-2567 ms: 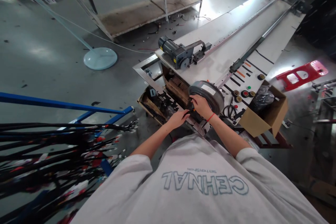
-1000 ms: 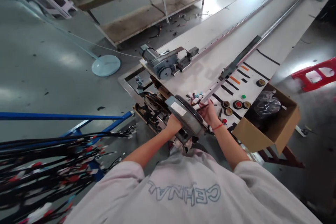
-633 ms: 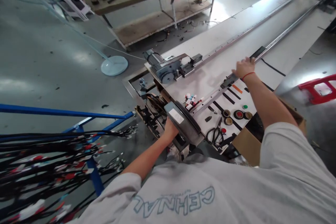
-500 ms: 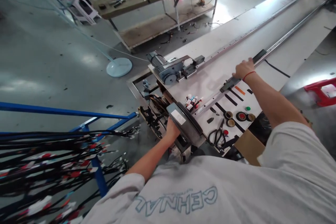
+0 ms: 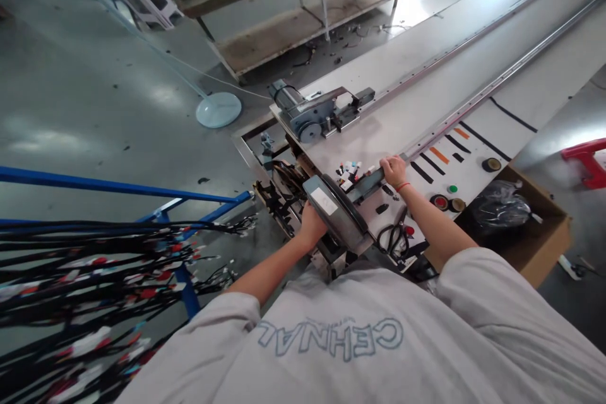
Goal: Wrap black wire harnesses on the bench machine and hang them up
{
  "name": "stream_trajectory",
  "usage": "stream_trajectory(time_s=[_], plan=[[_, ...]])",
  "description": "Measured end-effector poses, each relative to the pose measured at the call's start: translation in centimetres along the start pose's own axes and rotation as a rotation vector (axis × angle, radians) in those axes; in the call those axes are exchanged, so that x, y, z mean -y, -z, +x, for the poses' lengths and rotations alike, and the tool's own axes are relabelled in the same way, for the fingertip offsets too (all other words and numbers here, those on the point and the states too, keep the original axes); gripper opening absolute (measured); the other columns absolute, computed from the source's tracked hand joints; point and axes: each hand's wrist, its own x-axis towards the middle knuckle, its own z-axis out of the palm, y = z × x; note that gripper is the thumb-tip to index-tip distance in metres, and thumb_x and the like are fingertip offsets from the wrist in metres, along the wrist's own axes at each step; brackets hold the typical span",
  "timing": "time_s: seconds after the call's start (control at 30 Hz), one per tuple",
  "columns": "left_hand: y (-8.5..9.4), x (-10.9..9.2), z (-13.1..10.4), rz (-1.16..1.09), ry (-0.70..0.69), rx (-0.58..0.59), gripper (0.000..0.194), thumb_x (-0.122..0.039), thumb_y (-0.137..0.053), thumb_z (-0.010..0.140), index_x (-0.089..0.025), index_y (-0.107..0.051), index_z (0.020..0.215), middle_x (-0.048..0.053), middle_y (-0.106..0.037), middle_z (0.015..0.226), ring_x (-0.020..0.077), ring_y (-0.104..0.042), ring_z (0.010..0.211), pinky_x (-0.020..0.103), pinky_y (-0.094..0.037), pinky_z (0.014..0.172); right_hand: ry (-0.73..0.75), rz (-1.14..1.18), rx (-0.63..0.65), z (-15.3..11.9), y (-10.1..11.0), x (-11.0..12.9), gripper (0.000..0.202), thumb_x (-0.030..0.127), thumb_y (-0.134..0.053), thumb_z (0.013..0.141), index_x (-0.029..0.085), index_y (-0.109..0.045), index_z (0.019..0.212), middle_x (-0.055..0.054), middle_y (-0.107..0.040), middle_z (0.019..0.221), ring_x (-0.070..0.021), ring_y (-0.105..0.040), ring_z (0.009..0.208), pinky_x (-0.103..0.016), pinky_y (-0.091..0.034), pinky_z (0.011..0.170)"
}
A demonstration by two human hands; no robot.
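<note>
My right hand (image 5: 394,172) is closed over a dark grey sliding block (image 5: 367,186) on the near metal rail (image 5: 447,125). The block's left end lies close to a grey housing (image 5: 326,199) with a black wheel (image 5: 348,205) at the table's end. Against the outer side of this housing is my left hand (image 5: 312,227); its fingers are hidden behind it. Small connectors (image 5: 349,172) with white and coloured ends lie on the tabletop just beyond the block. Black-handled scissors (image 5: 392,240) rest on the near corner of the table.
Tape strips (image 5: 439,155), tape rolls (image 5: 491,165) and a green button (image 5: 453,189) lie along the near edge. A motor unit (image 5: 307,113) stands at the far rail. Bundled cables (image 5: 118,246) hang on a blue rack (image 5: 118,188) at left. A cardboard box (image 5: 549,246) stands at right.
My right hand and the sliding block have moved along the near rail, left and toward me, up to the wheel housing. My left hand stays at the housing. The view has shifted slightly.
</note>
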Motion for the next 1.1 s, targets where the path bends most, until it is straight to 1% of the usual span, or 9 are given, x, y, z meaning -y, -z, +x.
stream_trajectory(time_s=[0.17, 0.3, 0.4, 0.5, 0.6, 0.7, 0.77, 0.83, 1.1], plan=[[0.2, -2.1, -1.3, 0.091, -0.14, 0.122, 0.031, -0.012, -0.055, 0.074, -0.013, -0.07, 0.102, 0.015, -0.069, 0.115, 0.0335, -0.058, 0.118, 0.049, -0.039, 0.107, -0.098, -0.03, 0.032, 0.9, -0.3, -0.9, 0.041, 0.024, -0.03, 0.091, 0.019, -0.055, 0.06, -0.007, -0.056, 0.064, -0.0202, -0.051, 0.072, -0.031, -0.038, 0.077], [0.2, -3.3, -0.6, 0.122, -0.07, 0.098, 0.035, -0.009, -0.053, 0.075, -0.011, -0.069, 0.106, 0.017, -0.068, 0.116, 0.0347, -0.056, 0.119, 0.05, -0.035, 0.109, 0.027, -0.036, -0.103, 0.7, 2.1, 0.7, 0.044, 0.031, -0.029, 0.095, 0.018, -0.061, 0.067, -0.008, -0.059, 0.07, -0.0223, -0.053, 0.078, -0.037, -0.036, 0.089], [0.6, -3.1, -0.4, 0.12, -0.019, 0.119, 0.03, -0.011, -0.051, 0.077, -0.011, -0.068, 0.102, 0.018, -0.069, 0.111, 0.0343, -0.057, 0.117, 0.051, -0.035, 0.108, 0.123, -0.009, -0.237, -2.1, 3.6, 1.2, 0.043, 0.034, -0.026, 0.097, 0.019, -0.067, 0.094, -0.011, -0.064, 0.097, -0.0246, -0.053, 0.101, -0.04, -0.029, 0.101], [1.7, -1.3, -2.7, 0.091, -0.012, 0.1, 0.034, -0.023, -0.056, 0.078, -0.01, -0.064, 0.109, 0.02, -0.065, 0.118, 0.0337, -0.054, 0.12, 0.047, -0.039, 0.105, -0.027, -0.078, -0.275, -7.0, 3.6, -1.2, 0.045, 0.032, -0.025, 0.096, 0.019, -0.057, 0.125, -0.011, -0.05, 0.135, -0.0257, -0.038, 0.128, -0.043, -0.023, 0.107], [3.0, 2.2, -7.2, -0.018, 0.115, 0.023, 0.059, -0.043, -0.051, 0.084, -0.009, -0.045, 0.132, 0.019, -0.054, 0.134, 0.0295, -0.052, 0.123, 0.043, -0.045, 0.101, -0.452, -0.195, -0.185, -11.9, 2.9, -5.7, 0.05, 0.033, -0.024, 0.095, 0.016, -0.05, 0.134, -0.012, -0.035, 0.149, -0.0289, -0.025, 0.137, -0.047, -0.022, 0.107], [4.2, 6.0, -11.9, -0.053, 0.324, 0.239, 0.051, -0.048, -0.042, 0.086, -0.013, -0.052, 0.123, 0.014, -0.068, 0.11, 0.0271, -0.066, 0.099, 0.039, -0.052, 0.085, -0.745, -0.21, -0.043, -14.5, 2.8, -9.2, 0.059, 0.044, -0.029, 0.094, 0.015, -0.038, 0.144, -0.015, -0.036, 0.149, -0.032, -0.024, 0.138, -0.051, -0.022, 0.105], [4.7, 7.6, -14.1, -0.031, 0.423, 0.32, 0.041, -0.046, -0.041, 0.084, -0.016, -0.06, 0.106, 0.011, -0.072, 0.094, 0.0264, -0.068, 0.084, 0.037, -0.053, 0.077, -0.781, -0.191, 0.013, -14.5, 3.1, -10.3, 0.063, 0.05, -0.032, 0.093, 0.015, -0.036, 0.145, -0.017, -0.042, 0.144, -0.0317, -0.027, 0.136, -0.05, -0.021, 0.106], [5.0, 8.4, -15.5, -0.042, 0.458, 0.302, 0.037, -0.047, -0.043, 0.08, -0.018, -0.062, 0.093, 0.01, -0.073, 0.09, 0.026, -0.068, 0.08, 0.036, -0.053, 0.074, -0.788, -0.204, 0.014, -13.7, 3.8, -10.7, 0.061, 0.052, -0.034, 0.092, 0.015, -0.042, 0.14, -0.017, -0.049, 0.138, -0.0312, -0.033, 0.133, -0.049, -0.022, 0.105], [6.0, 8.2, -16.5, -0.221, 0.433, 0.228, 0.036, -0.056, -0.047, 0.071, -0.022, -0.058, 0.077, 0.001, -0.068, 0.067, 0.0215, -0.064, 0.063, 0.031, -0.052, 0.062, -0.866, -0.337, 0.086, -11.0, 5.0, -10.1, 0.06, 0.057, -0.045, 0.086, 0.009, -0.058, 0.119, -0.022, -0.06, 0.118, -0.0333, -0.05, 0.115, -0.045, -0.031, 0.096]])
